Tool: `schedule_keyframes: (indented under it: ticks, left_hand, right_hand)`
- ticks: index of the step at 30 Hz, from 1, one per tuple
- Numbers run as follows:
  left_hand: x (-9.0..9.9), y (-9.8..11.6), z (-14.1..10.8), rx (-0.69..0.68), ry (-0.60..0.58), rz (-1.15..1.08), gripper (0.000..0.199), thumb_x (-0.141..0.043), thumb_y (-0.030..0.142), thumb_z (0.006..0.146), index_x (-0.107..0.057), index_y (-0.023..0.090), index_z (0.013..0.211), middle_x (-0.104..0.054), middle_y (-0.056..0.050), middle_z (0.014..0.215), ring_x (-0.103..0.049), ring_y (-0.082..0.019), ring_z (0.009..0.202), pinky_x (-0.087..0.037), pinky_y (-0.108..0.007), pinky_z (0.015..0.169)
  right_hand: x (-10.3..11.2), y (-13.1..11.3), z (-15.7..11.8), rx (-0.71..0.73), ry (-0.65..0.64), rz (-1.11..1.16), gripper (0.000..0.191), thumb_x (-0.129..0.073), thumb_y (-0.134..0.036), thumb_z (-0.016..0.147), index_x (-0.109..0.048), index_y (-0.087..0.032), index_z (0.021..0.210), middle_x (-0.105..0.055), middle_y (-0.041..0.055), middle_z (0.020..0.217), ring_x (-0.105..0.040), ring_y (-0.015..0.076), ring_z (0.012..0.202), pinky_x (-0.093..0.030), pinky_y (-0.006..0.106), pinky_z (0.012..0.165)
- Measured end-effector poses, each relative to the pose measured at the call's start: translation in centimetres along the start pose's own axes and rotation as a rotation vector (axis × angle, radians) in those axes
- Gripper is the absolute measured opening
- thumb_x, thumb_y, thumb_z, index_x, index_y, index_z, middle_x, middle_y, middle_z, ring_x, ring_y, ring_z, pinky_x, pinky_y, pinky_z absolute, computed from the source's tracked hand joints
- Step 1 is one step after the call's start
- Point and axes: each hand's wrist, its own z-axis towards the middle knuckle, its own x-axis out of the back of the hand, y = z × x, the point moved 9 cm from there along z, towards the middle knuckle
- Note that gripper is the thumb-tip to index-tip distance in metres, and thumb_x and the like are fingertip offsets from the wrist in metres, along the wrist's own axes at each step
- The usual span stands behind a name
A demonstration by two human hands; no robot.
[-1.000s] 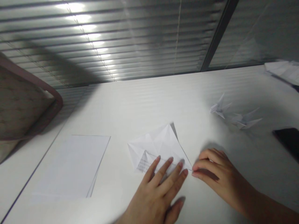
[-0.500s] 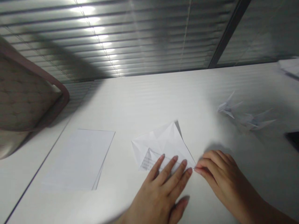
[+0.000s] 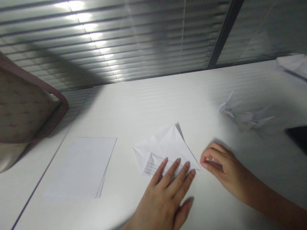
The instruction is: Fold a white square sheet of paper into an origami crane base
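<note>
A creased, partly folded sheet of paper point(image 3: 165, 142) lies on the white table, with a printed flap showing along its near side. My left hand point(image 3: 165, 191) rests flat on that flap, fingers spread and thumb out to the side, covering part of the near edge. Just off the paper's right corner is my right hand point(image 3: 222, 163), its thumb and index finger pinched together with nothing visible between them. Its fingertips appear slightly apart from the corner.
A small stack of blank paper point(image 3: 81, 167) lies to the left. Two folded paper cranes point(image 3: 256, 119) stand at the right, near a dark object point(image 3: 297, 135). More papers point(image 3: 292, 62) lie at the far right. A quilted bag point(image 3: 26, 105) stands far left, before window blinds point(image 3: 144, 41).
My right hand has come off the paper's right corner and lifted slightly up and away. My left hand stays on the flap. The view has shifted a little.
</note>
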Motion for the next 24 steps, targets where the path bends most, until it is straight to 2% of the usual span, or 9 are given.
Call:
schedule_keyframes:
  ticks: [2, 5, 8, 16, 20, 24]
  left_hand:
    - [0.1, 0.01, 0.07, -0.004, 0.009, -0.013, 0.06, -0.056, 0.031, 0.089, -0.036, 0.018, 0.143, -0.038, -0.003, 0.149, -0.032, -0.026, 0.138, -0.026, -0.046, 0.114]
    - [0.19, -0.01, 0.13, -0.001, 0.018, -0.02, 0.057, -0.056, 0.031, 0.089, -0.038, 0.02, 0.142, -0.039, -0.004, 0.149, -0.032, -0.026, 0.138, -0.025, -0.046, 0.115]
    - [0.08, -0.01, 0.13, 0.0, 0.016, -0.005, 0.057, -0.056, 0.03, 0.089, -0.039, 0.02, 0.142, -0.038, -0.004, 0.149, -0.032, -0.026, 0.138, -0.025, -0.047, 0.115]
    - [-0.09, 0.2, -0.2, -0.037, 0.055, 0.077, 0.055, -0.054, 0.034, 0.089, -0.043, 0.014, 0.139, -0.039, -0.01, 0.148, -0.034, -0.03, 0.137, -0.035, -0.048, 0.109]
    - [-0.07, 0.09, -0.21, -0.021, 0.056, 0.082, 0.052, -0.051, 0.036, 0.091, -0.044, 0.016, 0.139, -0.037, -0.007, 0.149, -0.034, -0.028, 0.137, -0.035, -0.046, 0.109]
    - [0.11, 0.05, -0.33, -0.007, 0.079, 0.109, 0.054, -0.052, 0.036, 0.091, -0.043, 0.013, 0.139, -0.039, -0.008, 0.148, -0.036, -0.03, 0.135, -0.035, -0.044, 0.109]
  right_hand:
    - [0.13, -0.17, -0.01, 0.006, 0.025, -0.004, 0.013, -0.051, -0.016, 0.088, -0.056, -0.023, 0.079, -0.06, 0.0017, 0.078, -0.059, 0.016, 0.073, -0.047, 0.029, 0.064]
    - [-0.01, -0.6, -0.27, 0.044, 0.068, -0.125, 0.003, -0.058, -0.023, 0.086, -0.055, -0.023, 0.084, -0.059, 0.0015, 0.081, -0.059, 0.0173, 0.076, -0.046, 0.031, 0.069]
    - [-0.31, -0.69, -0.56, 0.063, 0.098, -0.217, 0.011, -0.062, -0.028, 0.083, -0.053, -0.023, 0.088, -0.057, 0.0013, 0.082, -0.058, 0.018, 0.075, -0.044, 0.033, 0.069]
    - [-0.58, -0.25, -0.41, 0.023, 0.054, -0.155, 0.008, -0.058, -0.022, 0.085, -0.051, -0.024, 0.089, -0.055, 0.0009, 0.083, -0.056, 0.0178, 0.078, -0.042, 0.033, 0.071]
    - [-0.58, -0.47, -0.47, -0.003, 0.088, -0.179, 0.013, -0.061, -0.029, 0.085, -0.051, -0.023, 0.089, -0.056, 0.0021, 0.086, -0.055, 0.0193, 0.081, -0.041, 0.034, 0.072]
    - [-0.82, -0.64, -0.53, -0.012, 0.098, -0.198, 0.014, -0.063, -0.026, 0.083, -0.051, -0.022, 0.088, -0.055, 0.0016, 0.086, -0.055, 0.0195, 0.081, -0.039, 0.035, 0.073]
